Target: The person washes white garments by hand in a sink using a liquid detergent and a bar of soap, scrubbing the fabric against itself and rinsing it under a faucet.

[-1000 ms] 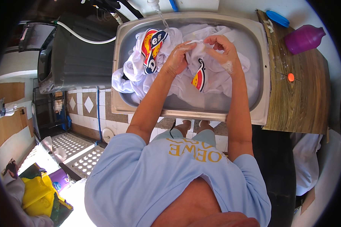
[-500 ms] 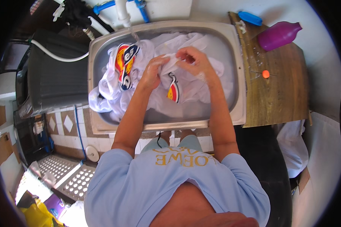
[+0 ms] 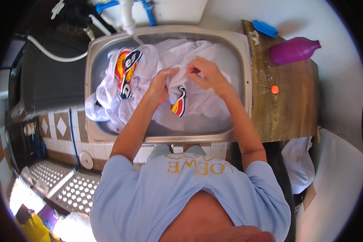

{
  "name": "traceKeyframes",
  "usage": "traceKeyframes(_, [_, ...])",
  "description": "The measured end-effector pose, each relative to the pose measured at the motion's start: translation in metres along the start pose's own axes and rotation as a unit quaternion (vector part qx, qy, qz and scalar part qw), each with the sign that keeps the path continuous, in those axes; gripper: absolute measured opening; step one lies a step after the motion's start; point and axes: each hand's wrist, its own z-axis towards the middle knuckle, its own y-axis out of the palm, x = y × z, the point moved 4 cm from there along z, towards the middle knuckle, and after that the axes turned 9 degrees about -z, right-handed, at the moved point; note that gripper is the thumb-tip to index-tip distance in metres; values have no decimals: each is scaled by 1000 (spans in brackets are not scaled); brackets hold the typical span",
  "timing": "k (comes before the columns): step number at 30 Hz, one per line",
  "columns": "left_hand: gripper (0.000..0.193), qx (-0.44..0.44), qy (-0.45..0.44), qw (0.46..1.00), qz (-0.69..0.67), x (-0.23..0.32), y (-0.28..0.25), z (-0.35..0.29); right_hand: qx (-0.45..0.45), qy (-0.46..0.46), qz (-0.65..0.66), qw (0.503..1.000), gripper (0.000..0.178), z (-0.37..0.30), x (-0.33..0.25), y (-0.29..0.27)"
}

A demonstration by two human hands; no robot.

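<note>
Your left hand point(image 3: 159, 85) has its fingers gripping a raised fold of the white cloth point(image 3: 174, 85). Your right hand point(image 3: 207, 76) is just beside it, fingers curled in toward the thumb; whether they pinch the fabric or only brush it, you cannot tell from here.

The cloth lies heaped under and around your fingers, wet, in the metal sink point(image 3: 249, 80). The heap's long axis slants from well left of your left fingers, nearer your body, to just beyond your right ones. The held fold peaks at your fingers and trails down toward you.

Left of your left fingers, the larger print point(image 3: 127, 72) tilts lengthwise, its far end leaning right; you can see pale letters on dark blue patches over red and yellow. The smaller print point(image 3: 179, 105), just nearer you than your fingers, is a narrow curve, its broad yellow-and-red end pointing at you. Folds hide part of it, so you can't make out a word there.

Your right fingertips are partly hidden by the hand itself, and the cloth's outline is lost in its creases. Nearer you than your fingers, gold lettering point(image 3: 197, 166) crosses your light-blue shirt point(image 3: 137, 193), upside down in this view. Well right of your fingers, a purple bottle point(image 3: 293, 50) is on the wooden table point(image 3: 286, 115).
</note>
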Motion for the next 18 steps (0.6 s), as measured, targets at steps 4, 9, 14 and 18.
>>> traceKeyframes(4, [26,16,-38,998,-47,0,-5,3,8,1,27,1000,10,-5,4,-9])
traceKeyframes(9, [31,16,-32,996,-77,0,-11,5,95,105,95,985,7,-17,37,-78])
traceKeyframes(14, [31,19,-32,998,-60,3,-6,4,84,197,-269,939,9,-14,98,-198])
traceKeyframes(18, [32,22,-27,999,-38,2,-5,7,39,217,-443,869,12,-12,130,-223])
